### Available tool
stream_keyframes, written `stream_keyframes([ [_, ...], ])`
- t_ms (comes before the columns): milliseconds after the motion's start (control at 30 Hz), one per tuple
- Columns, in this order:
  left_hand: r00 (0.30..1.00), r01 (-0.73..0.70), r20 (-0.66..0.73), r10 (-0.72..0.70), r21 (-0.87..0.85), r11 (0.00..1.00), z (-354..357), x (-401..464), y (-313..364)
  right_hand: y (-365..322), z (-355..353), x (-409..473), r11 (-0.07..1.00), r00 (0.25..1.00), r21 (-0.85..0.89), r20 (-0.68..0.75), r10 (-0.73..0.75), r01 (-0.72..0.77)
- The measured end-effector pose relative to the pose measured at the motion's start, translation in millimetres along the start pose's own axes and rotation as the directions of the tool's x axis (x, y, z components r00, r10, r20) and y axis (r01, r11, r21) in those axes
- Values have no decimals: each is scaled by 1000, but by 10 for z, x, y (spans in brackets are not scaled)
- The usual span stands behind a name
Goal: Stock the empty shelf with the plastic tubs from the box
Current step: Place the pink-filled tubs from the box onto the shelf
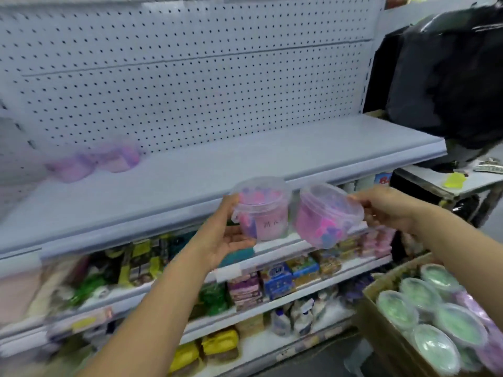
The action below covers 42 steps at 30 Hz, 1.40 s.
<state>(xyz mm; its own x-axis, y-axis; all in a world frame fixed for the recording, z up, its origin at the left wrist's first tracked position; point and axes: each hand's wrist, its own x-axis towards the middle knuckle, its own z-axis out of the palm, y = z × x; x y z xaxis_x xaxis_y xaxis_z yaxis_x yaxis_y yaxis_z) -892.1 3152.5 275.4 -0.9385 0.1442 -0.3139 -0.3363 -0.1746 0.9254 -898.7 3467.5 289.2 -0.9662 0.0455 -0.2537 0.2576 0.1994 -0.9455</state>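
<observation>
The grey shelf spans the view from nine to three o'clock, bearing blurred pink and purple tubs at nine o'clock. At five o'clock the cardboard box holds green-filled tubs. Just below centre, in front of the shelf edge, the left hand grips an upright pink tub, fingers curled beneath; just beside it the right hand pinches the rim of a tilted pink tub.
</observation>
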Motion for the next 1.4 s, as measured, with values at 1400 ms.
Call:
stream_keyframes([
  [1400,844,-284,-501,189,-119,951,-2999,222,1275,-1800,3503,1491,-13,560,-748,508,-654,664],
])
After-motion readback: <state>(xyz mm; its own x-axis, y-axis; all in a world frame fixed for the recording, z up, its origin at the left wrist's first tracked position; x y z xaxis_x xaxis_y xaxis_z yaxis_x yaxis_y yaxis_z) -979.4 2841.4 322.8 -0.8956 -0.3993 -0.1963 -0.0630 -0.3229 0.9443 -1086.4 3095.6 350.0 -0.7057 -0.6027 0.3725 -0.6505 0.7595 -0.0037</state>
